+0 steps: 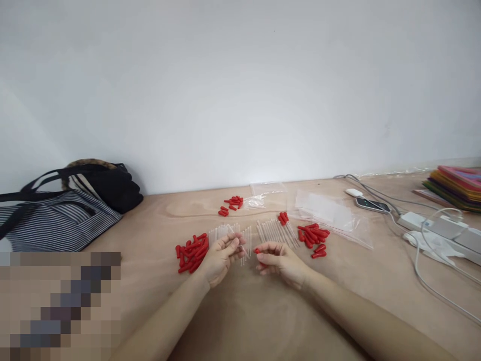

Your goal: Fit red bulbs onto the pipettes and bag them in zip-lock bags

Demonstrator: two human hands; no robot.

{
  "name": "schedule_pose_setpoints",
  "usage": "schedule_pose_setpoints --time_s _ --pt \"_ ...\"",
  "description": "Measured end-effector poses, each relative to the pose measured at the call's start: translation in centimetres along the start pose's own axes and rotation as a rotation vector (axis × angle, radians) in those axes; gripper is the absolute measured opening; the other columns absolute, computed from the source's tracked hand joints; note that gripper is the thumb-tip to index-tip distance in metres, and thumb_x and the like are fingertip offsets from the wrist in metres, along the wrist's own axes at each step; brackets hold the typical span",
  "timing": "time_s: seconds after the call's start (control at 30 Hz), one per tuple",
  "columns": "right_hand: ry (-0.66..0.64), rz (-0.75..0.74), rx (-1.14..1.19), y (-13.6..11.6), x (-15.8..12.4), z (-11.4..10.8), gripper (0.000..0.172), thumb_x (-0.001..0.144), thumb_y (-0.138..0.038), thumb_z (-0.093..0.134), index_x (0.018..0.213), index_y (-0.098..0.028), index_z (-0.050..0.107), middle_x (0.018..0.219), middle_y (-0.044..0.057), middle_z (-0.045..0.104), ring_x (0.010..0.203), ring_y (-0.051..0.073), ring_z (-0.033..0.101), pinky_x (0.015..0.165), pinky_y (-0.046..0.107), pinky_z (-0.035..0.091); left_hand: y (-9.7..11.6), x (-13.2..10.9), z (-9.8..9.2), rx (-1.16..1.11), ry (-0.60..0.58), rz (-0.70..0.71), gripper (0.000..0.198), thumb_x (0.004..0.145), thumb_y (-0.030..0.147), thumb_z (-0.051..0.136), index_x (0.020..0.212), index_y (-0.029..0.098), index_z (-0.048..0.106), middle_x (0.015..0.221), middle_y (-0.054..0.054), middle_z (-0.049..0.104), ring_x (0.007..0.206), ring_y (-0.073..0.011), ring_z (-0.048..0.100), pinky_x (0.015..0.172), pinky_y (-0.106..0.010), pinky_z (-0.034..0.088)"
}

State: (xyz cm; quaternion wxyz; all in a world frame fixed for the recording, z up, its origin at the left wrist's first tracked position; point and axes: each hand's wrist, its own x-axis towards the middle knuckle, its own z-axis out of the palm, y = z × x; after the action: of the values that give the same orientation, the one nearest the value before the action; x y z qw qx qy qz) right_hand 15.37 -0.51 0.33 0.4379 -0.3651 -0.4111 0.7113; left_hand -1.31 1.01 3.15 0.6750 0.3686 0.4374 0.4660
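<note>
Between the thumb and fingers of my left hand (pixel 224 255) is a thin clear dropper tube (pixel 245 250), its end pointing to the right. My right hand (pixel 280 261) pinches a red rubber dropper bulb (pixel 257 250). A small gap separates the bulb from the tube. Under and behind my left hand lie more clear tubes (pixel 218 232) in a row, partly hidden by the fingers. Another row of tubes (pixel 271 231) lies behind my right hand. A pile of red bulbs (pixel 190 253) sits left of my left hand, and a second pile (pixel 313 233) lies beyond my right hand.
Several tubes with bulbs fitted (pixel 283 218) lie beside the right row. Farther back are small red bulbs (pixel 233 203) and clear plastic bags (pixel 326 208). A striped bag (pixel 63 215) stands left. Right are a phone (pixel 372 204), power strip (pixel 417 222), cables and coloured packets (pixel 456 185).
</note>
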Motion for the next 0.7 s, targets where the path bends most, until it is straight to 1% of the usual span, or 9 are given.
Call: schedule_pose_setpoints --time_s 0.1,0.17,0.23,0.3,0.37,0.43,0.53,0.7 --pt "0.035 -0.031 0.024 0.8 -0.1 0.3 0.029 0.052 -0.030 0.075 0.075 -0.016 0.063 0.063 -0.002 0.058 0.052 0.009 0.055 0.052 0.023 0.044 -0.3 -0.1 0.1 -0.025 0.009 0.059 0.006 0.073 0.011 0.058 0.077 0.015 0.058 0.075 0.000 0.060 0.067 -0.0093 0.057 0.067 -0.022 0.046" --pt "0.055 -0.086 0.009 0.9 0.1 0.1 0.029 0.054 -0.031 0.073 0.077 -0.016 0.064 0.063 -0.002 0.058 0.052 0.008 0.053 0.051 0.022 0.043 -0.3 -0.2 0.1 0.031 -0.043 0.066 0.008 0.072 0.017 0.061 0.080 0.016 0.059 0.074 0.000 0.059 0.066 -0.0097 0.057 0.065 -0.023 0.045" --pt "0.092 -0.163 -0.019 0.5 0.3 -0.2 0.028 0.057 -0.032 0.071 0.078 -0.016 0.064 0.063 -0.003 0.057 0.052 0.007 0.050 0.052 0.022 0.041 -0.2 -0.4 0.0 0.175 -0.130 0.066 0.016 0.070 0.023 0.062 0.084 0.016 0.061 0.072 0.000 0.058 0.063 -0.0101 0.055 0.062 -0.023 0.043" --pt "0.136 -0.232 -0.062 0.0 0.5 -0.7 0.026 0.058 -0.032 0.070 0.078 -0.017 0.064 0.062 -0.003 0.057 0.053 0.007 0.049 0.054 0.022 0.040 0.0 -0.5 -0.1 0.386 -0.203 0.100 0.020 0.070 0.026 0.061 0.087 0.015 0.063 0.070 0.000 0.058 0.060 -0.0101 0.053 0.059 -0.022 0.041" --pt "0.164 -0.266 -0.109 -0.5 0.7 -1.2 0.024 0.059 -0.032 0.069 0.078 -0.017 0.064 0.063 -0.003 0.058 0.054 0.007 0.049 0.057 0.022 0.040 0.2 -0.6 -0.3 0.590 -0.236 0.161 0.022 0.072 0.026 0.057 0.091 0.015 0.064 0.069 -0.001 0.058 0.060 -0.0099 0.051 0.059 -0.022 0.039" --pt "0.167 -0.279 -0.146 -0.9 0.7 -1.6 0.024 0.060 -0.032 0.069 0.078 -0.018 0.064 0.064 -0.003 0.059 0.056 0.008 0.049 0.059 0.023 0.040 0.3 -0.6 -0.3 0.728 -0.241 0.209 0.025 0.075 0.026 0.052 0.095 0.016 0.063 0.071 -0.001 0.059 0.061 -0.0104 0.050 0.060 -0.022 0.039" --pt "0.152 -0.299 -0.185 -1.1 0.6 -1.7 0.024 0.060 -0.033 0.068 0.078 -0.018 0.064 0.065 -0.003 0.059 0.057 0.008 0.049 0.059 0.024 0.039 0.2 -0.6 -0.4 0.840 -0.256 0.232 0.030 0.077 0.027 0.048 0.101 0.017 0.061 0.074 -0.002 0.059 0.062 -0.0114 0.050 0.062 -0.022 0.039" --pt "0.105 -0.318 -0.220 -1.1 0.5 -1.6 0.026 0.059 -0.033 0.069 0.078 -0.016 0.064 0.064 -0.002 0.059 0.055 0.009 0.049 0.058 0.025 0.040 -0.1 -0.4 -0.6 0.943 -0.314 0.266 0.035 0.079 0.029 0.044 0.109 0.016 0.057 0.079 -0.003 0.059 0.063 -0.0117 0.049 0.063 -0.023 0.040"
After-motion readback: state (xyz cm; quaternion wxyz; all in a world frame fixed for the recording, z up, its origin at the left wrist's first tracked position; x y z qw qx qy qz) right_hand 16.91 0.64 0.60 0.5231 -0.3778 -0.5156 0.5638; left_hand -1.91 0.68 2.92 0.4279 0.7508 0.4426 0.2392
